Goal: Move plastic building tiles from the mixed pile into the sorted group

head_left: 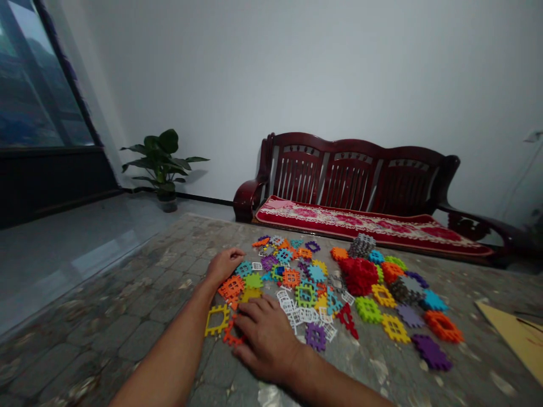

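Observation:
Interlocking plastic building pieces in many colours lie in a loose spread on the table. At the left side of the spread rests my left hand [224, 265], its fingers loosely bent and apart from any grip, beside a teal square piece [244, 268] and above an orange window-like piece [231, 288]. My right hand [269, 336] lies palm down, fingers stretched over a yellow piece [250, 295] and a red-orange frame piece [232, 333]. What is under its palm is hidden. A yellow square frame [217, 320] sits left of it; white lattice pieces [297, 314] and a purple piece [315, 336] lie right.
On the right stand stacked red pieces [360, 276], grey stacks [362, 246] and several coloured piles. A yellow board [515, 333] lies at the table's right edge. Beyond the patterned tabletop [139, 339] are a wooden bench [339, 169] and a potted plant [163, 161].

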### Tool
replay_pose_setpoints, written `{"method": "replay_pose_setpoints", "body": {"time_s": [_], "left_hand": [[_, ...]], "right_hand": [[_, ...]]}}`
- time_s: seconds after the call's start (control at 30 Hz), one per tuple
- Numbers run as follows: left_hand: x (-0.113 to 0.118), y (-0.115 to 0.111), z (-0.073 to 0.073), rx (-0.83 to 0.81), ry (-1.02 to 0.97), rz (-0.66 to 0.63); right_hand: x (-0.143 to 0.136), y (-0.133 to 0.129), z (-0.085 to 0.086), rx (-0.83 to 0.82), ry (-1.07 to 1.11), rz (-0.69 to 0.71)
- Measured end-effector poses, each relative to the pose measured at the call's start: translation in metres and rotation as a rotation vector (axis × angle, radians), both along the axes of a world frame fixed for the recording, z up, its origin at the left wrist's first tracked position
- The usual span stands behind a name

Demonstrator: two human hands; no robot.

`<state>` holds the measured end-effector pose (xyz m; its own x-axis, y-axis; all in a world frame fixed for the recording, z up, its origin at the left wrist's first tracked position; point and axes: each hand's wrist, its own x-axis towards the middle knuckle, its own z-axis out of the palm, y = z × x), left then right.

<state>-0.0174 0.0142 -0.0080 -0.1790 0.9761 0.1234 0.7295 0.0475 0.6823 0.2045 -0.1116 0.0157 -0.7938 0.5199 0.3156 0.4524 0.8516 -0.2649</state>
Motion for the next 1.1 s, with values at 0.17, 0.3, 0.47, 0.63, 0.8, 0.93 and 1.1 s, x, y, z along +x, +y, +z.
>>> {"method": "replay_pose_setpoints", "body": {"time_s": [0.17, 0.3, 0.47, 0.63, 0.8, 0.93, 1.1], "left_hand": [[-0.003, 0.003, -0.004, 0.028, -0.094, 0.0], [-0.003, 0.003, -0.003, 0.031, -0.105, -0.005], [-0.001, 0.0, 0.002, 0.026, -0.07, -0.005], [0.0, -0.002, 0.004, 0.0, -0.029, 0.002], [0.0, -0.003, 0.003, 0.007, -0.011, -0.014], [0.003, -0.006, 0.007, 0.006, 0.01, -0.015], [0.006, -0.009, 0.012, -0.008, 0.063, -0.023]], "right_hand": [[0.005, 0.024, 0.009, 0.041, 0.013, -0.121], [0.01, 0.035, 0.01, 0.013, 0.102, -0.228], [0.035, 0.049, 0.007, -0.07, 0.34, -0.412], [0.072, 0.058, -0.001, -0.027, 0.413, -0.586], [0.087, 0.064, -0.017, 0.102, 0.253, -0.728], [0.088, 0.067, -0.023, 0.127, 0.121, -0.795], [0.085, 0.061, -0.013, 0.101, 0.062, -0.714]]}}
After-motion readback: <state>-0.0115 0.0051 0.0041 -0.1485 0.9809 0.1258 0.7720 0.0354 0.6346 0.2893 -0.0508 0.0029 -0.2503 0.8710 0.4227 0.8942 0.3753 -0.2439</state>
